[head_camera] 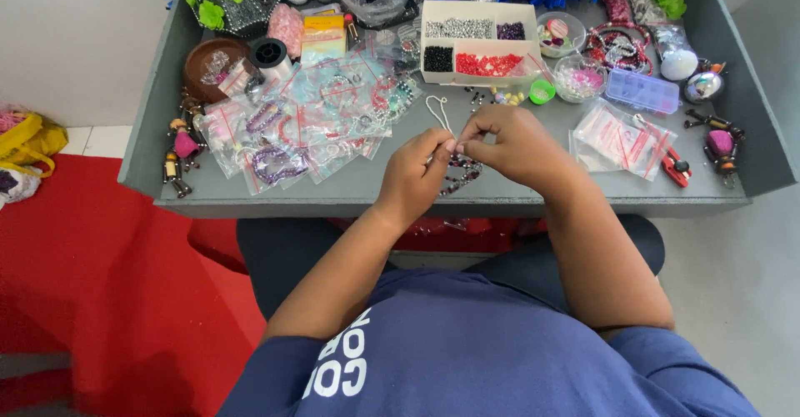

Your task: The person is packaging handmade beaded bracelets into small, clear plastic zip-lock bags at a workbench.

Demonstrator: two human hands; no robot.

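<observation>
Dark beaded strand (461, 172) is pinched between left hand (414, 177) and right hand (514, 144) – fingertips closed together, kept low over the grey table (533, 190) – with the bead tray (477, 44) within reach.

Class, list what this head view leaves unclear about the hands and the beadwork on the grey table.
- Head view: the pinch between left hand and right hand is hidden by the fingers.
- Beaded strand: partly hidden under the hands; single beads too small.
- White cord: its lower end vanishes behind the left hand.
- Bead box: bead shapes too small.
</observation>
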